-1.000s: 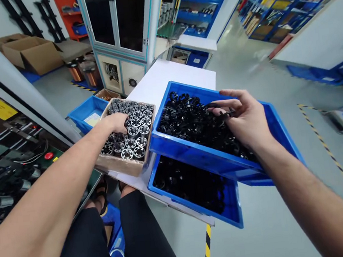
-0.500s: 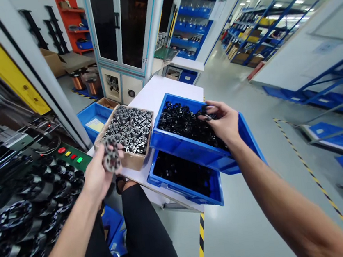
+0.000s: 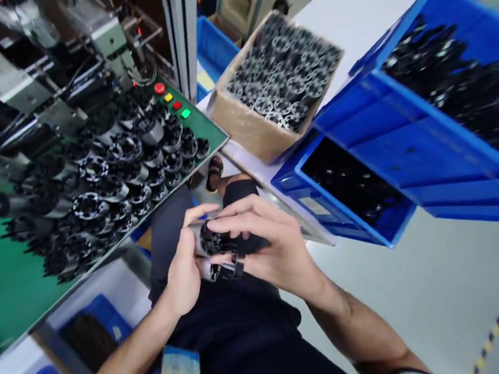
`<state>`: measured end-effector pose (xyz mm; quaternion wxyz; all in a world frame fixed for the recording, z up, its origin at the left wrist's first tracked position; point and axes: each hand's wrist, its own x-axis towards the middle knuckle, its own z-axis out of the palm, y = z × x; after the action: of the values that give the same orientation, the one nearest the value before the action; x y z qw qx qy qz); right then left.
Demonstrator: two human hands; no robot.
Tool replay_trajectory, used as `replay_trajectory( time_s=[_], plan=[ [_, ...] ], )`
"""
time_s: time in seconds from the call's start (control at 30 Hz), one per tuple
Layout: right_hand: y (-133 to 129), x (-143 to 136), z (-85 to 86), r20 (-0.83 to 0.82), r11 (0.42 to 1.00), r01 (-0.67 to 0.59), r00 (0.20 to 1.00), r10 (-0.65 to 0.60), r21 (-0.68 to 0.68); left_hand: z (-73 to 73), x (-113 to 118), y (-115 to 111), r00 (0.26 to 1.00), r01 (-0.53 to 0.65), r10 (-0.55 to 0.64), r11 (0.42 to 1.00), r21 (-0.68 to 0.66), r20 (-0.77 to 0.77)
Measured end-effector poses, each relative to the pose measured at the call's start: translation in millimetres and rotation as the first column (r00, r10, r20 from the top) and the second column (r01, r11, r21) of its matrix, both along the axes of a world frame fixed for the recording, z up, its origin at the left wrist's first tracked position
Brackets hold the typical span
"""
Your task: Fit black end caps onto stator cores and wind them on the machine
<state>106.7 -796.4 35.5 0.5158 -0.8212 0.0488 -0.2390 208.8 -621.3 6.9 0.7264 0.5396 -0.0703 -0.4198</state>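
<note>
In front of my lap, my left hand (image 3: 184, 278) is closed around two ring-shaped metal cores, apparently motor stator cores; the upper core (image 3: 199, 239) shows its grey side. My right hand (image 3: 278, 241) reaches in from the other side, its fingers bent over black plastic end pieces (image 3: 232, 269) against the cores' ends. Whether those pieces are fully seated is hidden by the fingers. Beyond the hands, a cardboard box (image 3: 247, 130) holds many bare metal cores. A blue bin (image 3: 431, 124) on the right contains loose black plastic pieces.
To the left, cores with black ends crowd a green worktop (image 3: 0, 293) with a metal edge. Coloured buttons (image 3: 177, 105) sit near its corner, below machinery (image 3: 31, 86). A second blue bin (image 3: 357, 228) stands under the upper one. Someone's sandalled foot (image 3: 214, 174) shows beneath.
My view has swung left and down. My right hand has left the blue bin with black pieces and met my left hand, which still holds the cores, above my lap.
</note>
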Motion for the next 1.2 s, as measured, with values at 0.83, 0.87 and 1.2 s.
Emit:
replay_trajectory(
  time_s=[0.83, 0.87, 1.2],
  plan=[
    [38, -7, -5.5, 0.032, 0.998, 0.069, 0.997, -0.069, 0.001, -0.8, 0, 31, 0.95, 0.061, -0.034, 0.995, -0.079, 0.311],
    [39, -7, -5.9, 0.043, 0.998, 0.066, 0.997, -0.066, 0.001, -2.1, -1, 32, 0.948, 0.055, -0.019, 0.993, -0.104, 0.317],
    [-8, -22, -2.2, -0.287, 0.996, -0.014, 0.958, -0.012, -0.086, -9.5, 7, 7, 0.983, -0.153, 0.133, 0.972, -0.176, -0.124]
  ],
)
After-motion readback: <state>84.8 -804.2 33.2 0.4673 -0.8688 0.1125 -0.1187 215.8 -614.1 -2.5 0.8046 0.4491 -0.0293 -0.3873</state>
